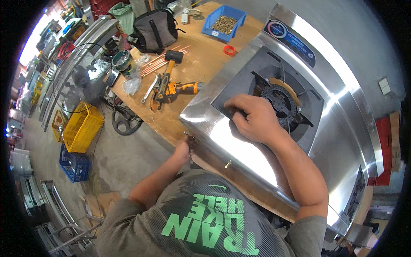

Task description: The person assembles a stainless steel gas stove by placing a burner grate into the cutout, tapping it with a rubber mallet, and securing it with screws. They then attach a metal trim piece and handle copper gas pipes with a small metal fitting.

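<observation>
My left hand (pixel 183 150) is partly out of sight: it is low at the stove's near-left corner, and its fingertips are hard to make out against a small dark metal fitting (pixel 190 138), so I cannot tell whether it grips that piece. My right hand (pixel 254 118) is loosely curled, thumb near the bent index finger; its palm side is turned away, and I cannot tell whether anything is inside. That hand and forearm cover part of the dark burner plate (pixel 246 81) and the near side of the round burner (pixel 278 100). Toward the right end, a second dark plate (pixel 356 197) is squeezed by the lens and hard to read. The stainless-steel stove (pixel 201 113) rests on the wooden bench (pixel 195 38), with my right hand over its left half and my left hand just beside its front. Its long axis slants from upper left to lower right, its front toward me, where a small brass stem (pixel 228 164) sticks out. Near the bench's left edge lie an orange-and-black power tool (pixel 175 91), a wrench (pixel 149 88) and a mallet (pixel 173 57).
</observation>
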The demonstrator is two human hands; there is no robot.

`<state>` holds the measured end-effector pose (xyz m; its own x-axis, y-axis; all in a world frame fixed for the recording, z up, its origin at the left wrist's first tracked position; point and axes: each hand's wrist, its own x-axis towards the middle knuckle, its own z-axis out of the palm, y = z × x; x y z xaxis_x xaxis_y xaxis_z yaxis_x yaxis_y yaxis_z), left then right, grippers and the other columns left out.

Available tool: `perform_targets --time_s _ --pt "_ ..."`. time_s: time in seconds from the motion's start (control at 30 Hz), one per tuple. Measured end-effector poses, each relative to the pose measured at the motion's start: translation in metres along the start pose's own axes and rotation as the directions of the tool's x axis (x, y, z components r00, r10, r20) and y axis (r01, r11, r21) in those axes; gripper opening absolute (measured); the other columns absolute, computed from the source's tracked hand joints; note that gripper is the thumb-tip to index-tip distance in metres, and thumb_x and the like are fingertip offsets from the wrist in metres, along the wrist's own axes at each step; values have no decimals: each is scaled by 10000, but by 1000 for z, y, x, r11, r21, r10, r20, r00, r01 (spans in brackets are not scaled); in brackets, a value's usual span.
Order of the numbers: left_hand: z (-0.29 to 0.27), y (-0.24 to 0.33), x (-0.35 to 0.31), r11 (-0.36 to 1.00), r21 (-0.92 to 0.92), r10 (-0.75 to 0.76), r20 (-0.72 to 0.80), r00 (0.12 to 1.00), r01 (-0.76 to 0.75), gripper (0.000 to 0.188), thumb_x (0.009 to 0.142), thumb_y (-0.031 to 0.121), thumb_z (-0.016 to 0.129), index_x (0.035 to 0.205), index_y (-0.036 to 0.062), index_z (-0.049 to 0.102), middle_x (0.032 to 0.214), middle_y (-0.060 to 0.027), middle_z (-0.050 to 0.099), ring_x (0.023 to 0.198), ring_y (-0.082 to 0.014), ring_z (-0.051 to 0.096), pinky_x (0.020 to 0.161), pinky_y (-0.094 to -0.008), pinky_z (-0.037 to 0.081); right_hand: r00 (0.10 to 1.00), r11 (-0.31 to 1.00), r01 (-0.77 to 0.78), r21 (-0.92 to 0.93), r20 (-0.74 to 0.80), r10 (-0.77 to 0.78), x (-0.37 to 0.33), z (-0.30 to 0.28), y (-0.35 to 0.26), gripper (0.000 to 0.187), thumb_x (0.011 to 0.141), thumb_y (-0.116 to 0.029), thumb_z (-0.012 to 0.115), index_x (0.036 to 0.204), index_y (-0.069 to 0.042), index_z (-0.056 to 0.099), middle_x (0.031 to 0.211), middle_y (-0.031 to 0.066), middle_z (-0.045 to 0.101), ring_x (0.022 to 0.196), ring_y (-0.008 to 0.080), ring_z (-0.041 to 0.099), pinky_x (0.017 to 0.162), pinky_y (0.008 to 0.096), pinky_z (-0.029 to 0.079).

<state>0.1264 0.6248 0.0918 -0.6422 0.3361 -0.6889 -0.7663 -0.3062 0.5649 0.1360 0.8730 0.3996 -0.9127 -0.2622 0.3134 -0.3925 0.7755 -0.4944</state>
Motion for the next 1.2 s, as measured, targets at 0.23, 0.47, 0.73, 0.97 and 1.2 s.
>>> perform_targets --time_s 0.23,0.47,0.73,0.97,1.2 --pt "-13 13 -2 996 -64 -67 -109 992 61 364 1042 390 425 901 118 622 728 -23 541 508 -127 418 462 -268 310 1000 1000 0 10 -12 0 1 -1 -1 297 740 -57 540 982 -23 709 905 181 686 838 372 675 788 431 545" --pt "-63 139 36 640 676 672 -261 693 -366 316 941 289 578 904 -12 665 640 -61 616 566 -179 581 546 -346 455 1000 999 -16 40 -9 16 0 -1 -1 297 741 -49 540 982 -25 713 894 177 685 829 369 678 770 424 550" --pt "-86 275 92 371 870 869 -203 451 -324 310 909 272 636 1002 -18 694 723 -94 658 639 -175 615 617 -336 469 998 997 -50 55 36 48 0 -4 -4 284 769 -115 567 1002 -47 714 963 158 702 895 372 675 816 461 545" --pt "-9 243 -15 606 455 754 -69 653 -653 381 1015 316 529 1146 -18 657 896 -108 691 737 -175 648 697 -315 503 998 999 -44 0 38 44 -1 -4 -2 285 776 -124 577 1015 -53 714 973 162 701 904 375 675 823 462 547" --pt "158 217 -190 -137 211 686 725 62 -968 502 1047 439 459 1209 12 668 1220 -158 651 1166 -276 592 1022 -411 433 992 993 86 76 -95 -79 -14 -17 -39 357 856 -212 678 1185 -75 653 1026 192 671 956 385 664 829 458 536"
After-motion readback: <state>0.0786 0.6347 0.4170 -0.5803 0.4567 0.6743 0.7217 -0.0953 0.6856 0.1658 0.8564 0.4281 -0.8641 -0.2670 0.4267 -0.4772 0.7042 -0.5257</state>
